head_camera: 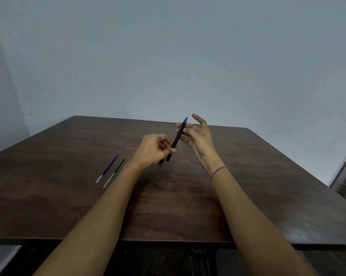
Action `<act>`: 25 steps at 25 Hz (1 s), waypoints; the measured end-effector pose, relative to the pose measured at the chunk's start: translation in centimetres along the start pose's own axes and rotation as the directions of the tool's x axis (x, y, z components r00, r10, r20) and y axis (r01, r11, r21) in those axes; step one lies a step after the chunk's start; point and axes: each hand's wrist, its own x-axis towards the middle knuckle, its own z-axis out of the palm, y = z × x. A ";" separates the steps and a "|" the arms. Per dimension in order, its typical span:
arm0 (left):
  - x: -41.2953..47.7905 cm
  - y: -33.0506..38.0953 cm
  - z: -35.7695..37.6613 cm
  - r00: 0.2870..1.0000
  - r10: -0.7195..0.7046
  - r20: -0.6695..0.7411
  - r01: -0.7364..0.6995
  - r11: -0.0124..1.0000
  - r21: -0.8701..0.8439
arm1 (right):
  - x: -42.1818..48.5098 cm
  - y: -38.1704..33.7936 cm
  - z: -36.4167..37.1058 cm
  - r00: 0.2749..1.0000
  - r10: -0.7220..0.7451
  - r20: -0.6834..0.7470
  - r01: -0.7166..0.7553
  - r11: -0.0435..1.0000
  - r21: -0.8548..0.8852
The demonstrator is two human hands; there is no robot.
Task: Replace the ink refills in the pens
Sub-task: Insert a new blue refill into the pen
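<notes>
I can read nothing here. The slim black plastic pen with a blue tip point(177, 138), pinched in my left hand point(154, 149), shows no legible print or brand. The thin blue ink refill point(108, 168) and thin black ink refill point(114, 172) on the dark brown wooden table point(68, 206) are too small to show any marking.

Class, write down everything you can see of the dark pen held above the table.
The pen is a slim, matte black barrel, likely plastic, with a blue section and fine point at its upper end. It is tilted, tip up and away, clear of the table. The left hand pinches its lower end; the open right hand is just behind it, whether touching is unclear.
</notes>
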 end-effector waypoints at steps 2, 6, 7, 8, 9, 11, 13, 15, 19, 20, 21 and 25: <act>0.0 0.0 0.0 1.000 -0.006 -0.001 0.006 1.000 -0.008 | 0.0 0.0 -0.1 1.000 -0.015 -0.002 0.015 1.000 -0.025; 0.1 -0.1 0.0 1.000 -0.006 -0.012 0.006 1.000 -0.022 | 0.0 0.0 -0.2 1.000 -0.024 -0.009 0.024 0.998 -0.055; 0.1 -0.2 0.0 1.000 -0.003 -0.015 0.003 1.000 -0.024 | 0.0 0.0 -0.2 1.000 -0.025 -0.012 0.024 0.998 -0.062; 0.1 -0.2 0.0 1.000 -0.001 -0.018 0.001 1.000 -0.024 | 0.1 0.0 -0.2 1.000 -0.024 -0.014 0.023 0.997 -0.069; 0.1 -0.2 0.0 1.000 0.000 -0.019 -0.001 1.000 -0.023 | 0.1 0.0 -0.2 1.000 -0.021 -0.014 0.020 0.997 -0.073; 0.1 -0.2 0.1 1.000 -0.001 -0.017 0.001 1.000 -0.019 | 0.2 0.1 -0.3 1.000 -0.007 -0.014 0.006 0.998 -0.062; 0.1 -0.2 0.1 1.000 -0.002 -0.014 0.002 1.000 -0.020 | 0.2 0.2 -0.4 1.000 0.003 -0.001 -0.003 0.999 -0.044; 0.1 -0.2 0.1 1.000 -0.004 -0.008 0.004 1.000 -0.024 | 0.3 0.2 -0.4 1.000 -0.005 0.014 0.005 0.998 -0.059; 0.1 -0.2 0.1 1.000 -0.006 0.002 0.006 1.000 -0.020 | 0.3 0.2 -0.5 1.000 -0.007 0.015 0.007 0.999 -0.046; 0.1 -0.2 0.1 1.000 -0.010 0.006 0.010 1.000 -0.020 | 0.3 0.2 -0.5 1.000 -0.011 0.025 0.011 1.000 -0.028; 0.1 -0.2 0.1 1.000 -0.014 0.011 0.015 1.000 -0.021 | 0.3 0.3 -0.5 0.999 -0.015 0.037 0.015 1.000 -0.007; 0.1 -0.1 0.1 1.000 -0.016 0.015 0.016 1.000 -0.023 | 0.3 0.3 -0.5 0.997 -0.013 0.081 0.008 0.998 0.055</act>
